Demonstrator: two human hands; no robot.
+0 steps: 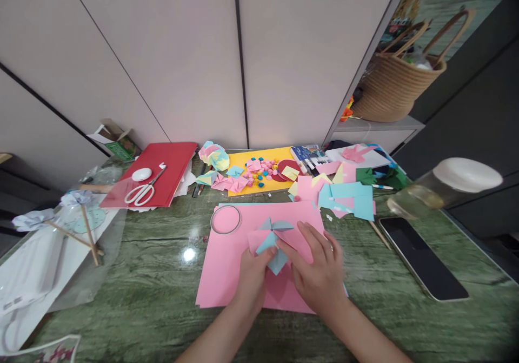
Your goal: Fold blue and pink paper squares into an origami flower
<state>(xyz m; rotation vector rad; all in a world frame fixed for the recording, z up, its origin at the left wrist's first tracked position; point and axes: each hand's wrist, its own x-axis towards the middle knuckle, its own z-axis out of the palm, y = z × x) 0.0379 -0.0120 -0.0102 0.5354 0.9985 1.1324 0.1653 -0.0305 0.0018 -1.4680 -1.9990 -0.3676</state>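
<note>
Over a stack of pink paper sheets (pixel 221 276), my left hand (pixel 253 276) pinches a folded blue and pink paper piece (pixel 277 261) near its lower left, thumb on top. My right hand (pixel 318 265) is at the piece's right side, its index finger pressing on the folds near the middle. The other right fingers are bent and held together; one wears a ring. Pointed blue flaps stand up at the top of the piece. What lies under the left fingers is hidden. A thin metal ring (pixel 225 220) rests on the stack's upper left corner.
White scissors (pixel 140 194) lie on a red folder (pixel 178 160) at the left. Behind the stack are pink and blue pom-poms (pixel 261 172) on yellow paper (pixel 239 160) and blue paper squares (pixel 360 199). A phone (pixel 421 257) and a lidded jar (pixel 430 190) are at the right.
</note>
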